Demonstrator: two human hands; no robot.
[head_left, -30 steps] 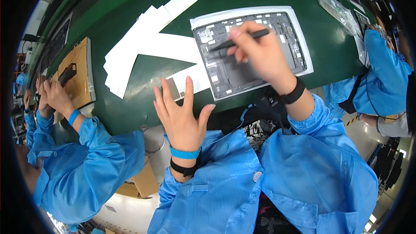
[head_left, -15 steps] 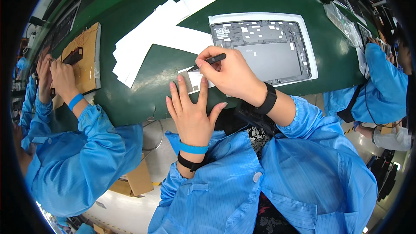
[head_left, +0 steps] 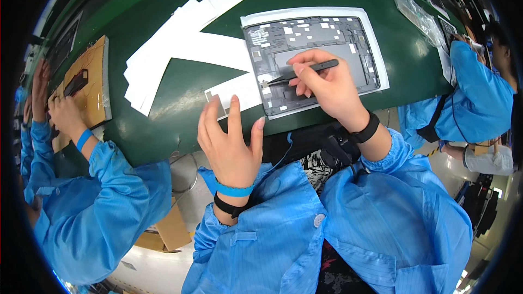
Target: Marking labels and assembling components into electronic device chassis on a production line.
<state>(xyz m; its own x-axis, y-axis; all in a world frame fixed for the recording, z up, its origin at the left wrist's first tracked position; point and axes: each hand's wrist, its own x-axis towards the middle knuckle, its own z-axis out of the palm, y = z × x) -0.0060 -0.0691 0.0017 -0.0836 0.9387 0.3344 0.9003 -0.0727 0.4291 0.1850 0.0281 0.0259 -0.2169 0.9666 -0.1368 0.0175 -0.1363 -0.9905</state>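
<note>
My right hand (head_left: 335, 90) grips black tweezers (head_left: 327, 65) over a dark grey tablet-like housing (head_left: 324, 45). The tweezers' tips are at the housing's left side, beside a small greyish piece (head_left: 265, 84); whether they pinch it I cannot tell. Several small white patches dot the housing, which lies on a white sheet (head_left: 383, 71). To its left, a white strip of backing paper (head_left: 239, 92) carries grey pieces at one end. My left hand (head_left: 231, 149) is open, fingers spread, with the fingertips over that end of the strip and partly covering it.
Overlapping white sheets (head_left: 163, 49) lie on the green table (head_left: 180, 90). A co-worker at left handles a black part (head_left: 77, 81) on a brown board (head_left: 98, 98). Clear plastic packaging (head_left: 419, 19) lies at the far right, near another co-worker in blue (head_left: 463, 98).
My right hand with the tweezers has moved right, from the backing strip onto the housing's left side. My left hand stays by the strip, more of which now shows. The whole view has shifted slightly.
</note>
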